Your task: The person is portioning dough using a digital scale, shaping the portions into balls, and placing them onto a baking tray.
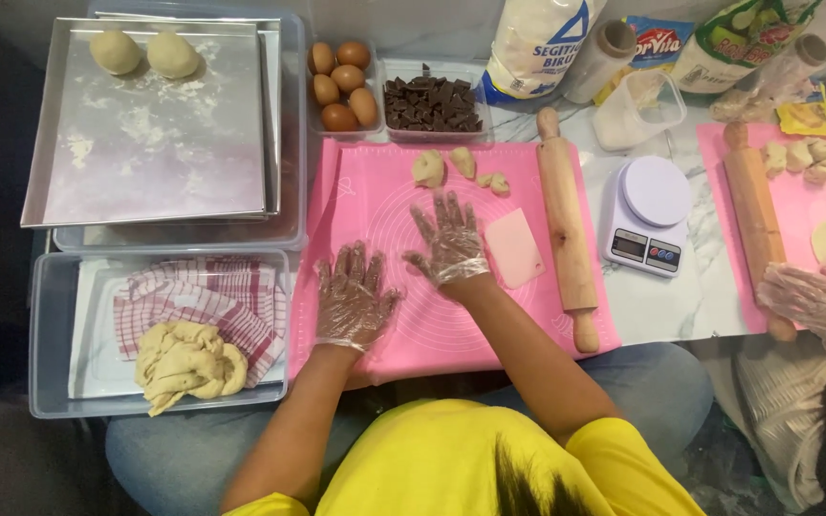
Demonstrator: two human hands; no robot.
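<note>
My left hand [353, 296] and my right hand [448, 241] wear clear plastic gloves and lie flat, fingers spread, on a pink silicone mat [375, 191]. Neither holds anything. Small dough pieces [428, 168] sit at the mat's far edge, beyond my right hand. A pale pink scraper [513, 247] lies just right of that hand, and a wooden rolling pin [567, 229] lies along the mat's right side.
Metal tray [145, 134] with two dough balls at far left. A clear tub [50, 334] holds a striped cloth and a dough lump [186, 361]. Eggs [341, 86], chocolate chunks [432, 103], a white scale [647, 215]. Another person's gloved hand [815, 306] works on a second pink mat with a rolling pin [755, 220].
</note>
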